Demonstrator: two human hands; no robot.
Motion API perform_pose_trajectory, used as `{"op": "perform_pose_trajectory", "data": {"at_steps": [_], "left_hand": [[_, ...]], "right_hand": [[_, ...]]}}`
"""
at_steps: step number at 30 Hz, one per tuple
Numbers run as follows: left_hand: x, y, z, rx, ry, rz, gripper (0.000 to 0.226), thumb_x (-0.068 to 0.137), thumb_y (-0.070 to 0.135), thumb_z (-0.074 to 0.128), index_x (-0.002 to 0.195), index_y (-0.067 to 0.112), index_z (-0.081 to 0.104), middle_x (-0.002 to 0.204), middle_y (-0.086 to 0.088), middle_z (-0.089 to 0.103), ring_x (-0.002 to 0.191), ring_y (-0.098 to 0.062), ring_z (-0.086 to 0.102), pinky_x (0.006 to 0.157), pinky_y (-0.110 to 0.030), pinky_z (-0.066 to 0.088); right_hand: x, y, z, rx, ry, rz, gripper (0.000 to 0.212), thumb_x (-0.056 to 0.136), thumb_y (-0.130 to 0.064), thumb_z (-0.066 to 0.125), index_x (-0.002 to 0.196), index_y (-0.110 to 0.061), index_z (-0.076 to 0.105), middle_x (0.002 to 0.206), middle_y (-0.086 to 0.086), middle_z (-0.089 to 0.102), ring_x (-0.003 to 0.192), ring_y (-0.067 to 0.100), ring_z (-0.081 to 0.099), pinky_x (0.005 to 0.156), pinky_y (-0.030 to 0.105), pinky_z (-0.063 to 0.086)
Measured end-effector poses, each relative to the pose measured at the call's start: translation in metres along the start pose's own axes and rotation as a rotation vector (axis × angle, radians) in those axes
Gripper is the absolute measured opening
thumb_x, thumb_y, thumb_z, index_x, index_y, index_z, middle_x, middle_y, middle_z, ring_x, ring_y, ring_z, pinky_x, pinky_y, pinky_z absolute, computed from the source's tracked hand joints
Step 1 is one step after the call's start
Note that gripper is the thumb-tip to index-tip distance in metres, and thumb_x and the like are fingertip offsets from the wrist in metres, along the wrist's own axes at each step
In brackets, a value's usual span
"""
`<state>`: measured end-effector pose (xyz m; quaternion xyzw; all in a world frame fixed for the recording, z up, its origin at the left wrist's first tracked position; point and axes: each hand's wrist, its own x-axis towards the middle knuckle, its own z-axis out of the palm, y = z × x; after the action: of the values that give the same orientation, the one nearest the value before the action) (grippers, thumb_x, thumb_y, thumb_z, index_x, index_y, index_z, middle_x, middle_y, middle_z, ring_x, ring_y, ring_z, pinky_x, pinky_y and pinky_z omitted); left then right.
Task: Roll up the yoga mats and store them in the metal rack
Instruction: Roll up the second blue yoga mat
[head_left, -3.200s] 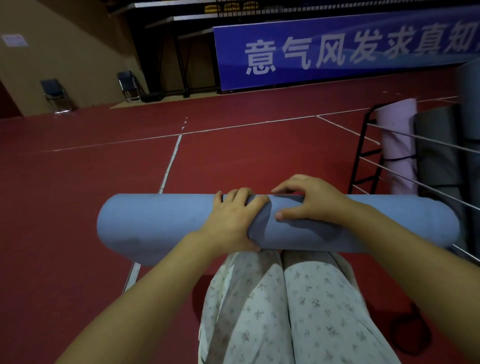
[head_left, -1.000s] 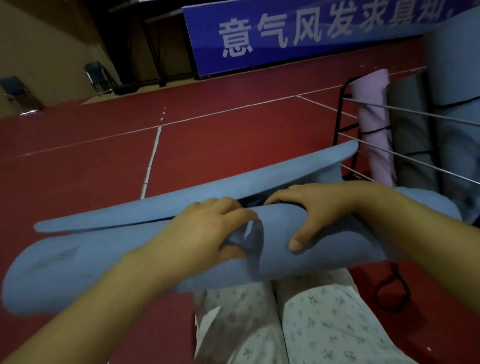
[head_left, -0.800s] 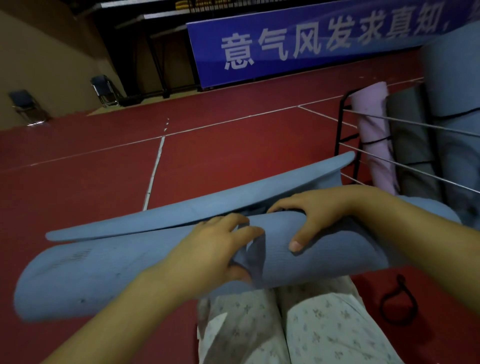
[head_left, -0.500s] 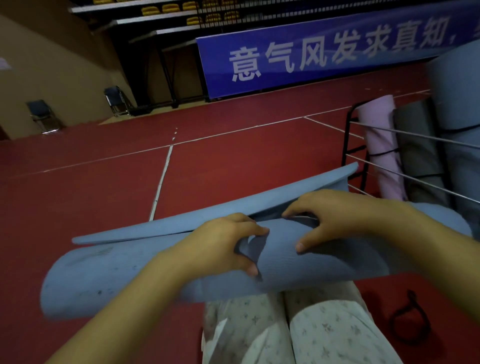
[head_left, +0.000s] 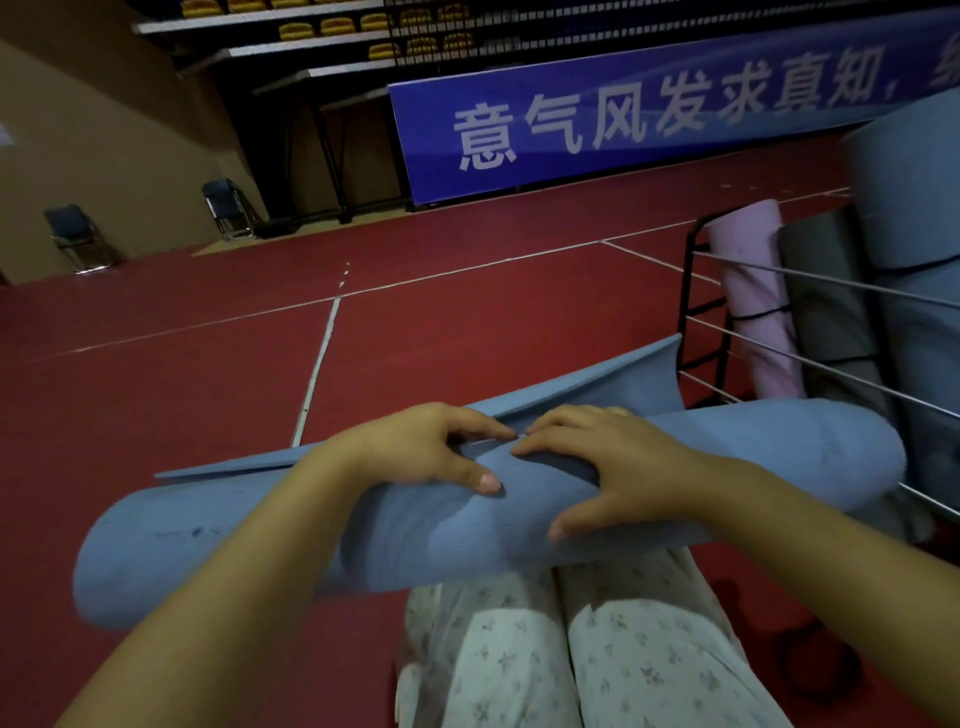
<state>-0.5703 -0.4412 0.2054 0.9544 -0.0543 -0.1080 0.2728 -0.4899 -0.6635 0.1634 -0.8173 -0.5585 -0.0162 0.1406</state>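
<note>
A rolled blue yoga mat (head_left: 218, 540) lies across my lap, its loose outer flap (head_left: 613, 387) lifted off the roll on the far side. My left hand (head_left: 415, 449) grips the roll near its middle, fingers over the top and thumb on the near side. My right hand (head_left: 618, 470) grips it just beside, fingers curled over the top edge. The black metal rack (head_left: 691, 306) stands at the right with a pink mat (head_left: 753, 291), a grey mat (head_left: 821, 291) and blue-grey mats (head_left: 914, 197) upright in it.
Red sports floor with white lines (head_left: 317, 364) stretches ahead. A blue banner (head_left: 623, 114) and two folding chairs (head_left: 228, 208) stand at the far wall. A black strap loop (head_left: 815, 660) lies on the floor at lower right, beside my knees.
The tight roll has loosened and its outer flap has lifted away. Both hands have shifted along the top to the flap's seam, closer together; the view has tilted up.
</note>
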Motion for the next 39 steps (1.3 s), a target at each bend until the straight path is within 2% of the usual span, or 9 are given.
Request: {"op": "perform_pose_trajectory", "data": {"at_steps": [4, 11, 14, 18, 20, 24, 27, 31, 39], "left_hand": [[-0.002, 0.004, 0.006, 0.054, 0.085, -0.014, 0.05, 0.076, 0.04, 0.076, 0.123, 0.038, 0.058, 0.122, 0.019, 0.057, 0.111, 0.001, 0.053, 0.092, -0.016, 0.041], [-0.034, -0.001, 0.055, 0.58, 0.652, 0.169, 0.041, 0.08, 0.052, 0.046, 0.109, 0.029, 0.064, 0.112, 0.006, 0.066, 0.1, -0.019, 0.064, 0.081, -0.041, 0.049], [-0.038, 0.0, 0.064, 0.706, 0.557, 0.097, 0.069, 0.069, 0.069, 0.052, 0.126, 0.03, 0.05, 0.131, 0.001, 0.056, 0.118, -0.022, 0.056, 0.092, -0.053, 0.044], [-0.031, 0.008, 0.061, 0.781, 0.33, -0.056, 0.101, 0.073, 0.065, 0.062, 0.149, 0.023, 0.01, 0.154, -0.003, 0.011, 0.143, -0.024, 0.01, 0.112, -0.055, 0.01], [-0.024, 0.005, 0.061, 0.803, 0.335, -0.05, 0.104, 0.07, 0.061, 0.067, 0.148, 0.019, 0.011, 0.152, -0.007, 0.015, 0.141, -0.028, 0.014, 0.109, -0.057, 0.014], [-0.011, -0.015, 0.057, 0.818, 0.396, 0.015, 0.1, 0.048, 0.06, 0.072, 0.129, 0.016, 0.034, 0.125, -0.01, 0.051, 0.111, -0.034, 0.054, 0.082, -0.058, 0.043], [-0.007, -0.022, 0.053, 0.772, 0.413, 0.047, 0.091, 0.055, 0.058, 0.066, 0.131, 0.02, 0.032, 0.13, -0.005, 0.045, 0.116, -0.03, 0.047, 0.089, -0.051, 0.039], [-0.005, -0.023, 0.048, 0.76, 0.425, 0.078, 0.088, 0.057, 0.061, 0.066, 0.13, 0.023, 0.037, 0.126, 0.0, 0.044, 0.113, -0.026, 0.045, 0.088, -0.044, 0.038], [0.011, -0.017, 0.023, 0.631, 0.223, -0.055, 0.093, 0.062, 0.057, 0.076, 0.137, 0.025, 0.031, 0.129, 0.001, 0.041, 0.118, -0.027, 0.044, 0.097, -0.053, 0.037]], "right_hand": [[0.005, 0.01, -0.001, 0.149, 0.008, 0.017, 0.072, 0.062, -0.072, 0.064, 0.128, -0.05, 0.045, 0.121, -0.025, 0.047, 0.113, -0.004, 0.043, 0.099, 0.032, 0.038], [0.024, 0.025, -0.006, 0.304, -0.026, 0.049, 0.059, 0.064, -0.056, 0.079, 0.116, -0.054, 0.052, 0.113, -0.034, 0.047, 0.11, -0.01, 0.046, 0.096, 0.022, 0.041], [0.033, 0.033, -0.008, 0.35, -0.06, 0.064, 0.056, 0.066, -0.052, 0.08, 0.115, -0.053, 0.053, 0.115, -0.035, 0.047, 0.109, -0.014, 0.045, 0.093, 0.017, 0.038], [0.044, 0.039, -0.013, 0.359, -0.087, 0.092, 0.054, 0.065, -0.054, 0.079, 0.114, -0.053, 0.055, 0.122, -0.028, 0.05, 0.113, -0.008, 0.048, 0.099, 0.026, 0.043], [0.049, 0.04, -0.013, 0.32, -0.081, 0.106, 0.055, 0.062, -0.06, 0.077, 0.113, -0.052, 0.056, 0.118, -0.022, 0.051, 0.112, -0.002, 0.049, 0.101, 0.03, 0.042], [0.047, 0.039, -0.01, 0.221, 0.052, 0.111, 0.062, 0.061, -0.062, 0.075, 0.118, -0.042, 0.06, 0.112, -0.013, 0.046, 0.107, 0.005, 0.046, 0.098, 0.028, 0.04], [0.035, 0.03, -0.003, 0.054, 0.241, 0.039, 0.065, 0.074, -0.064, 0.065, 0.128, -0.03, 0.056, 0.111, -0.005, 0.048, 0.103, 0.013, 0.047, 0.091, 0.031, 0.043], [0.016, 0.008, 0.024, -0.231, 0.433, -0.112, 0.048, 0.079, -0.053, 0.052, 0.118, -0.026, 0.057, 0.108, 0.004, 0.059, 0.093, 0.024, 0.059, 0.074, 0.041, 0.052], [0.032, -0.001, 0.039, -0.446, 0.219, 0.044, 0.11, 0.035, -0.064, 0.082, 0.13, -0.026, 0.041, 0.121, 0.015, 0.058, 0.106, 0.034, 0.058, 0.088, 0.057, 0.045]]}}
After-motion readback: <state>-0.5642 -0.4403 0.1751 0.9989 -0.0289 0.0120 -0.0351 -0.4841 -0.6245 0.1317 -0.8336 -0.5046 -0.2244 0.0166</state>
